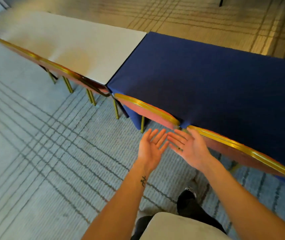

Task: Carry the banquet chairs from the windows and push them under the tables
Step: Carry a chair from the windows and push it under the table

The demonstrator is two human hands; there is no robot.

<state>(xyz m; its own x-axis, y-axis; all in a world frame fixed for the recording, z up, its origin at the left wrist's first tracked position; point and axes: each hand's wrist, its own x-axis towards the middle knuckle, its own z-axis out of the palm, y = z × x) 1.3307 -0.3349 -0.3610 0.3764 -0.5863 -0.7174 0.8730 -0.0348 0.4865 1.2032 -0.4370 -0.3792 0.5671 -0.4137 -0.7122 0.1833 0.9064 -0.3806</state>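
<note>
Nearest the lens is a pale garment (178, 227) at my waist, and beyond it a dark shoe (188, 196) planted on the carpet (34, 135). Both bare forearms reach forward. The left one carries a small dark tattoo (143, 181).

My left grip (151, 149) and right grip (190, 149) are palms up, fingers straight and spread, fingertips nearly meeting, with nothing held. The right grip lies just beside the corner of a chair back. I cannot tell if it touches.

The chairs have rounded backs in red upholstery, edged with a gold-coloured frame, on gold legs. The first chair (147, 110) stands tucked against the blue-draped surface (207, 80), its back at the cloth edge. The second chair (238, 149) stands beside it to the right at the same surface, and the two back corners are close together. Further chairs (65, 71) line the white surface (72, 42) to the left, blurred.

The two surfaces stand end to end, one a bare white top and the other covered in dark blue cloth. The carpet is grey-blue with crossing dark lines, and it looks beige beyond the surfaces.
</note>
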